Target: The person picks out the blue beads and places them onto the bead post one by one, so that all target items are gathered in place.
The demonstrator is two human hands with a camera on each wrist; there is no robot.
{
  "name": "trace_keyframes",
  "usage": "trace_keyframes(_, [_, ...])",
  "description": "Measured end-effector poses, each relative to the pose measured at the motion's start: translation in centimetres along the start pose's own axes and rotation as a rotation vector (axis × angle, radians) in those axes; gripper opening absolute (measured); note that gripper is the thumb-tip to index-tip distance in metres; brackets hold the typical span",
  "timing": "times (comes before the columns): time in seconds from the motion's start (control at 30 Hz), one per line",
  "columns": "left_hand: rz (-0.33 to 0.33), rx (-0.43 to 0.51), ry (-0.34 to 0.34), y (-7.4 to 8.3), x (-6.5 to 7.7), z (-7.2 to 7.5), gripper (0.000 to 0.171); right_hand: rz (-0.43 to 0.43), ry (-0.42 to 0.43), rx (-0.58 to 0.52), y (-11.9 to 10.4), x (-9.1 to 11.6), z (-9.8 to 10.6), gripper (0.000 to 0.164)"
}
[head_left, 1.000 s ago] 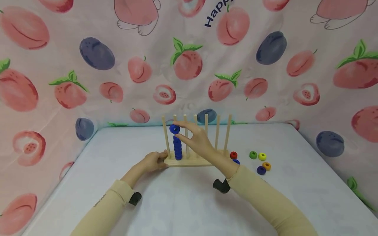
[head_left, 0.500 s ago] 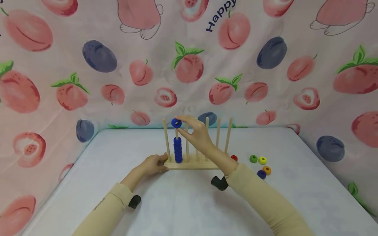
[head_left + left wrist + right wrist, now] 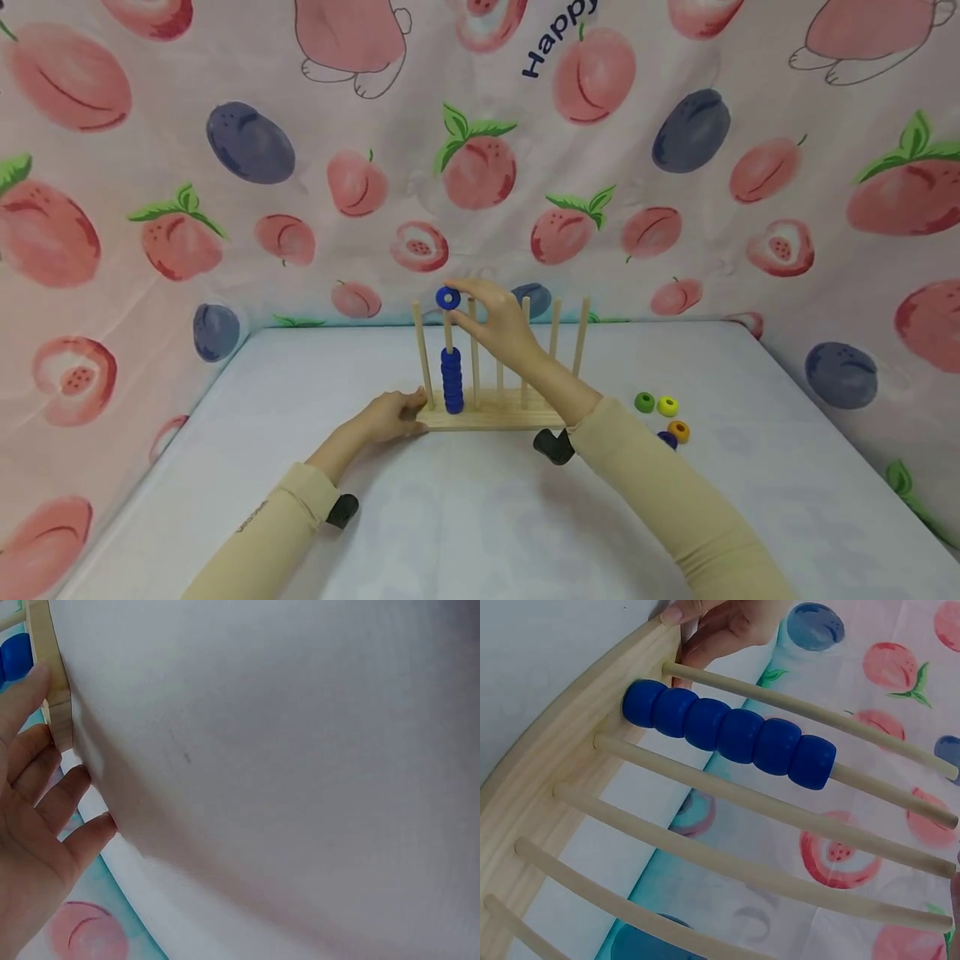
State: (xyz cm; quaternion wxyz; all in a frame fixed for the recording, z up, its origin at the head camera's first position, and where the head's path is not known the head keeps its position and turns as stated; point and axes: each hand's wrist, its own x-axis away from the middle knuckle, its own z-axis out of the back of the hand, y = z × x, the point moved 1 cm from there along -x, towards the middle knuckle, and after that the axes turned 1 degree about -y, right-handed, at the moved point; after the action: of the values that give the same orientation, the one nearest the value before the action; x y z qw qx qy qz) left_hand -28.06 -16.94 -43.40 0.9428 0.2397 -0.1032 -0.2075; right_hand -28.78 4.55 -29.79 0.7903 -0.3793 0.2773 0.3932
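Note:
My left hand (image 3: pixel 392 417) grips the left end of a wooden peg rack (image 3: pixel 487 421). In the left wrist view its thumb lies on the base and the other fingers are at the end and beyond. My right hand (image 3: pixel 504 325) pinches a blue bead (image 3: pixel 447 298) between thumb and fingers, right at the top of the second peg from the left. The bead's hole faces the head camera. Lower on that peg sits a stack of several blue beads (image 3: pixel 739 736), with bare peg above them. The held bead is outside the right wrist view.
Right of the rack, on the white table (image 3: pixel 465 517), lie a green bead (image 3: pixel 644 402), a yellow bead (image 3: pixel 668 406), an orange bead (image 3: pixel 678 431) and a dark blue bead (image 3: pixel 667 439), partly behind the right sleeve. The other pegs (image 3: pixel 581 333) stand bare. A fruit-print cloth hangs behind.
My right hand has lifted the blue bead from just over the stack to the peg's top. The right forearm now covers the red bead beside the rack. My left hand has stayed put.

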Motion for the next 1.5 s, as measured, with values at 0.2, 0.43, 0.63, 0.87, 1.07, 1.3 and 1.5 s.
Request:
trace_keyframes(0.2, [-0.012,-0.014,0.001,0.2,0.1,-0.1,0.055,-0.046,-0.049,0.034,0.3,-0.5,0.0,0.038])
trace_keyframes(0.43, [-0.026,-0.014,-0.006,0.2,0.0,0.2,0.055,-0.168,-0.177,-0.052,0.3,-2.1,0.4,0.038])
trace_keyframes(0.63, [-0.033,-0.015,-0.006,0.1,-0.3,0.1,0.055,-0.229,-0.246,-0.066,0.4,-2.5,0.8,0.039])
trace_keyframes(0.87, [-0.02,-0.024,-0.007,0.1,-0.3,0.1,0.056,-0.236,-0.287,-0.041,0.2,-2.6,1.0,0.039])
trace_keyframes(1.07, [-0.014,-0.024,-0.013,0.1,-0.1,0.1,0.056,-0.245,-0.299,-0.031,0.3,-2.7,0.7,0.039])
trace_keyframes(1.3, [-0.018,-0.009,-0.016,-0.1,-0.2,0.1,0.056,-0.249,-0.292,-0.017,0.3,-2.6,0.8,0.039])
trace_keyframes(1.5, [-0.012,0.001,-0.016,-0.1,-0.2,0.1,0.057,-0.236,-0.288,-0.016,0.1,-2.5,0.8,0.037])
